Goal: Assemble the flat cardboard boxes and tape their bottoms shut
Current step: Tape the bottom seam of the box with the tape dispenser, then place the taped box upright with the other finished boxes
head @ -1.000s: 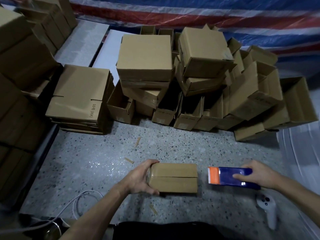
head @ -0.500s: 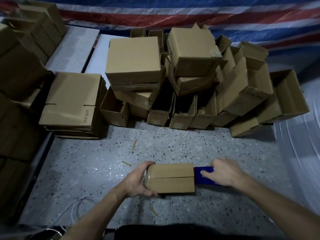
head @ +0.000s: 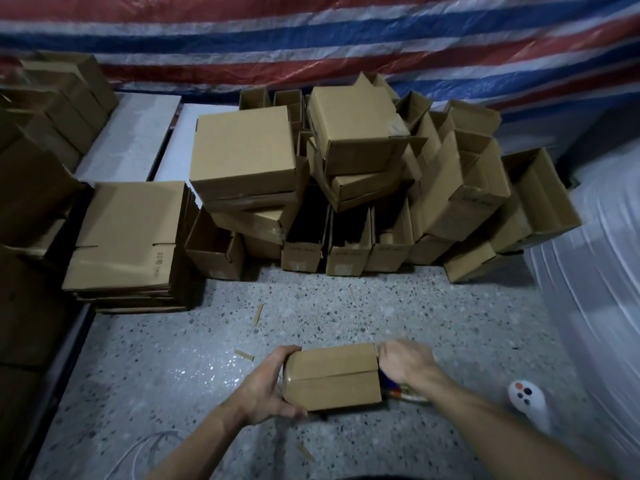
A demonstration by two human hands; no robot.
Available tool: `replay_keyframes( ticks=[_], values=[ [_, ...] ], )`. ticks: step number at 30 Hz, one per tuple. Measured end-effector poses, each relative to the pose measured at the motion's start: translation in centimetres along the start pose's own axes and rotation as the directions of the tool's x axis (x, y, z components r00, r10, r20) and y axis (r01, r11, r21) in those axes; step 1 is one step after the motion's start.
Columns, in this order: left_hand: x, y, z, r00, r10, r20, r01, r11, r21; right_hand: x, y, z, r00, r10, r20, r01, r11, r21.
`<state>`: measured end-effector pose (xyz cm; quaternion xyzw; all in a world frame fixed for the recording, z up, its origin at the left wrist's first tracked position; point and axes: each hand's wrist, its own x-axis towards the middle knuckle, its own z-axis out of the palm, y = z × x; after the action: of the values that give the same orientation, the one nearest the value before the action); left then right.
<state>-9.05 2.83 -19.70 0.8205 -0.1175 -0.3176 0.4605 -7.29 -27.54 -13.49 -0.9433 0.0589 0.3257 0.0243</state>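
Head view. My left hand (head: 266,389) grips the left end of the box (head: 332,375), which lies on the floor (head: 173,358) with its flap seam facing up. My right hand (head: 405,365) is curled round the tape dispenser (head: 386,384), set against the box's right end. Best practice, I judge: anchor the tape over that edge, then pull straight along the seam. A second ago the dispenser was held well right of the box.

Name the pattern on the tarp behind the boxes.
Tarp: red, white and blue stripes; head view.
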Motion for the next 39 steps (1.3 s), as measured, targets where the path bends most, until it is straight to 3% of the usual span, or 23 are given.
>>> replay_keyframes(
  ticks=[3, 5, 13, 17, 18, 20, 21, 22, 25, 27, 28, 31, 36, 39],
  values=[
    [0.0, 0.6, -0.3, 1.0, -0.005, -0.003, 0.005, 1.0, -0.014, -0.6, 1.2, 2.7, 0.986, 0.141, -0.093, -0.127, 0.981, 0.15],
    [-0.1, 0.9, -0.4, 0.999, -0.028, 0.017, 0.028, 0.999, -0.022, -1.4, 2.7, 3.6, 0.972, 0.225, -0.071, -0.208, 0.959, 0.192],
    [-0.3, 1.5, -0.5, 0.999, -0.031, 0.027, 0.032, 0.999, -0.039, -2.5, 4.4, 7.3, 0.956, 0.281, -0.08, -0.256, 0.938, 0.232],
    [-0.7, 1.6, -0.4, 0.998, -0.053, 0.02, 0.054, 0.997, -0.06, -2.4, 4.1, 8.5, 0.974, 0.182, -0.138, -0.083, 0.844, 0.53],
    [-0.8, 1.5, -0.3, 0.998, -0.058, 0.017, 0.059, 0.996, -0.074, -2.2, 3.7, 8.7, 0.971, 0.207, -0.118, -0.114, 0.838, 0.534],
    [-1.0, 1.5, -0.2, 0.998, -0.066, 0.013, 0.067, 0.991, -0.119, -1.7, 2.4, 8.3, 0.913, 0.407, -0.031, -0.37, 0.857, 0.359],
    [-1.1, 1.6, -0.2, 0.997, -0.076, 0.013, 0.077, 0.987, -0.139, -1.7, 1.7, 7.7, 0.876, 0.479, -0.048, -0.436, 0.832, 0.343],
    [-1.2, 1.7, -0.2, 0.996, -0.092, 0.018, 0.094, 0.984, -0.155, -1.7, 0.8, 7.0, 0.864, 0.494, -0.093, -0.411, 0.801, 0.436],
    [-1.3, 2.0, -0.1, 0.991, -0.123, 0.058, 0.133, 0.967, -0.216, -2.2, -1.3, 5.4, 0.932, 0.342, -0.124, -0.12, 0.612, 0.782],
    [-1.3, 2.3, 0.2, 0.987, -0.142, 0.075, 0.157, 0.95, -0.271, -2.1, -3.1, 4.8, 0.982, 0.188, 0.012, -0.088, 0.402, 0.911],
    [-1.3, 2.4, 0.4, 0.983, -0.162, 0.082, 0.18, 0.936, -0.304, -1.9, -3.8, 4.9, 0.988, 0.137, 0.071, -0.115, 0.346, 0.931],
    [-1.0, 3.5, 1.3, 0.963, -0.248, 0.104, 0.268, 0.861, -0.433, -1.1, -4.7, 5.2, 0.988, 0.141, 0.062, -0.108, 0.344, 0.933],
    [-0.6, 4.2, 3.2, 0.892, -0.452, -0.007, 0.317, 0.637, -0.703, -0.7, -4.3, 5.7, 0.977, 0.156, 0.145, -0.184, 0.274, 0.944],
    [-0.7, 4.5, 3.7, 0.876, -0.483, -0.019, 0.317, 0.605, -0.731, -0.6, -4.3, 5.5, 0.968, 0.167, 0.188, -0.229, 0.272, 0.935]
  ],
)
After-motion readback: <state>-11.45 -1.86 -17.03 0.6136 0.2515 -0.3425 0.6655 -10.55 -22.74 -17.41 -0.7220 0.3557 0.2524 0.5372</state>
